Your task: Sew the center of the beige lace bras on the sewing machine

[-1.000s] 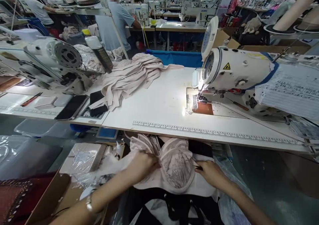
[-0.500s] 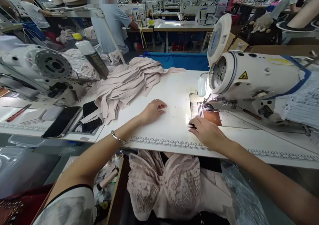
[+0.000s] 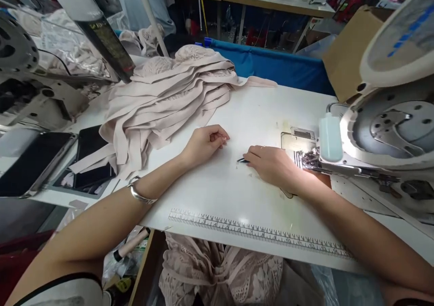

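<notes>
My left hand [image 3: 205, 145] is over the white table top, with thumb and forefinger pinched together. A tiny pale bit shows at those fingertips, too small to name. My right hand [image 3: 271, 163] is closed round a small dark pointed tool [image 3: 242, 160]; only its tip sticks out, toward my left hand, and the rest is hidden under the fingers. Just right of that hand is the needle area of a sewing machine [image 3: 310, 157], lit by its lamp. A pile of pale pink lace garments with straps [image 3: 169, 102] lies behind and left of my left hand.
A printed ruler [image 3: 257, 233] runs along the table's front edge. Phones [image 3: 34, 159] lie at the left, beside a second machine [image 3: 30, 80]. A leaning spray can [image 3: 98, 35] stands behind. More lace [image 3: 220, 270] is on my lap. A person [image 3: 144, 7] sits beyond a blue cloth bin [image 3: 271, 66].
My view has tilted down and come nearer the table. My right hand has moved left from the machine's needle area, bringing the pointed tool toward my left hand. My left fingers have closed into a pinch.
</notes>
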The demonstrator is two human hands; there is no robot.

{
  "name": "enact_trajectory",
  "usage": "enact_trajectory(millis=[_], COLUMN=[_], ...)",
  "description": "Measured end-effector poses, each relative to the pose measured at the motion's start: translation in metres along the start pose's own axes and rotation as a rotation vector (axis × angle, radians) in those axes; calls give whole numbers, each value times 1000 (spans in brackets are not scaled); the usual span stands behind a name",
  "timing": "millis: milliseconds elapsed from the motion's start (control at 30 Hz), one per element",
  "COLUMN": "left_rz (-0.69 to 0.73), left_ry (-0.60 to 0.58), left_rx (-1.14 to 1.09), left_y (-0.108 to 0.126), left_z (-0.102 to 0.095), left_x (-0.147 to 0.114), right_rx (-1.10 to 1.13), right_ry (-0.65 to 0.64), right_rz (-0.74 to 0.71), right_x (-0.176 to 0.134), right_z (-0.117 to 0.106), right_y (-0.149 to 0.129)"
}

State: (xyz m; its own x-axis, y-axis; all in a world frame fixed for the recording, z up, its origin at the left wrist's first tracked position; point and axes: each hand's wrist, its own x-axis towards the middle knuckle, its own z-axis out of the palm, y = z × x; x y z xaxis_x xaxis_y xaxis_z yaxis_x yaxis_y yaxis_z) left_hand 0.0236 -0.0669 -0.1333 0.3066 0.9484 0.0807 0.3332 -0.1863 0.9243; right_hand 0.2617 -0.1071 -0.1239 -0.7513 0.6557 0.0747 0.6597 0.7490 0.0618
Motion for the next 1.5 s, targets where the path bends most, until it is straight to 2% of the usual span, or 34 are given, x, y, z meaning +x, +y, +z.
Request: enact_trajectory(millis=[100, 167, 333, 433, 567, 700, 1000, 1167, 1267, 1400, 1500], left_rz=[-27, -27, -30, -33, -28, -25, -19, -40, -41, -35, -43], left_ry=[54, 54, 50, 52, 54, 50, 53, 40, 32, 35, 40], left_rx=[-34, -37, -11, -20, -35, -31, -14, -14, -16, -9, 6], left_y=[-1, 0, 0, 0, -1, -1, -1, 0, 0, 3, 3], left_z=[-2, -2, -1, -1, -1, -2, -2, -1, 0, -1, -1], left_x=[2, 3, 2, 3, 4, 4, 4, 3, 2, 2, 3], right_rx=[36, 45, -23, 17, -20, 43, 32, 39, 8, 24, -4], right_ry=[61, 112, 294, 280, 312, 275, 211, 248, 242, 151, 171], right_rz=[-172, -232, -174, -281, -267, -312, -174, -238, -162, -160, -76], right_x=[-3, -4, -3, -3, 0, 2, -4, -4, -5, -4, -1], right_z=[1, 1, 5, 4, -2, -6, -3, -1, -1, 0, 0], right_y=[-1, -1, 3, 2, 1, 1, 3, 2, 2, 5, 3])
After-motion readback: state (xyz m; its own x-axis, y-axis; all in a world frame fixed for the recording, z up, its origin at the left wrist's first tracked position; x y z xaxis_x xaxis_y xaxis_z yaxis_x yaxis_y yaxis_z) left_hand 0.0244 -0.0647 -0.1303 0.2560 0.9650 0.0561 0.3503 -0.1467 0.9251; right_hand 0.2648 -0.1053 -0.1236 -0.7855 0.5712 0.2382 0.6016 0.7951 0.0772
